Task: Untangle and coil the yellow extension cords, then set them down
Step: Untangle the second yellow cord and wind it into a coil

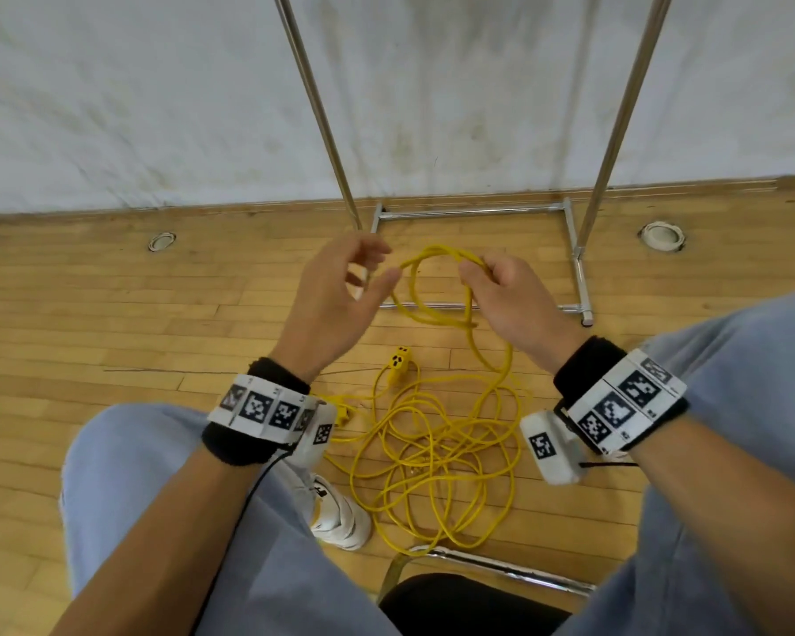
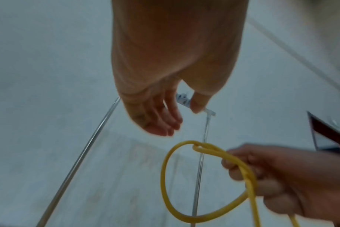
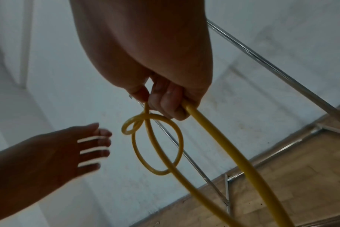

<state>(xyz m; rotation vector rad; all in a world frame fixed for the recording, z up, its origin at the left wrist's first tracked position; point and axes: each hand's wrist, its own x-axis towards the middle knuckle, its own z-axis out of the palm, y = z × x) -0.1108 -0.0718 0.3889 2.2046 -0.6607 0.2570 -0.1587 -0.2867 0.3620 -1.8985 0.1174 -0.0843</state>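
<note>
A yellow extension cord [image 1: 441,452] lies in a tangled heap on the wooden floor between my legs, with its yellow socket block [image 1: 399,364] at the far edge of the heap. From the heap a strand rises to my right hand [image 1: 478,275], which grips a couple of raised loops [image 1: 432,286]. In the right wrist view the fingers [image 3: 165,106] curl round the cord [image 3: 157,145]. My left hand [image 1: 372,268] hovers just left of the loops, fingers [image 2: 165,122] straight and holding nothing. In the left wrist view it stays apart from the loop [image 2: 165,176].
A chrome rack stands ahead with two slanted poles and a floor frame [image 1: 473,213] against the white wall. A white shoe [image 1: 340,516] sits left of the heap. The chair's metal edge [image 1: 501,566] is below it. A tape roll [image 1: 662,236] lies far right.
</note>
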